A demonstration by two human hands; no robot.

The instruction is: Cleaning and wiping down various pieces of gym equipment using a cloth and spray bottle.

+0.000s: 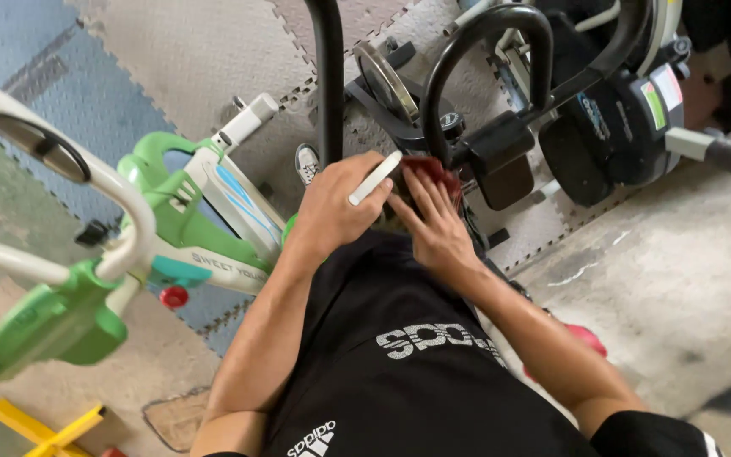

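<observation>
Red cloth, soft and limp, bunches under my right hand's spread fingertips against the black handlebar, while my left hand pinches a stiff, light white stick just beside it.

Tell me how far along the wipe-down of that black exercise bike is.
Nothing shows as finished. In hand: the right hand presses a dark red cloth against the black handlebar frame, and the left hand holds a slim white tool. The green and white bike alongside sits untouched.
</observation>
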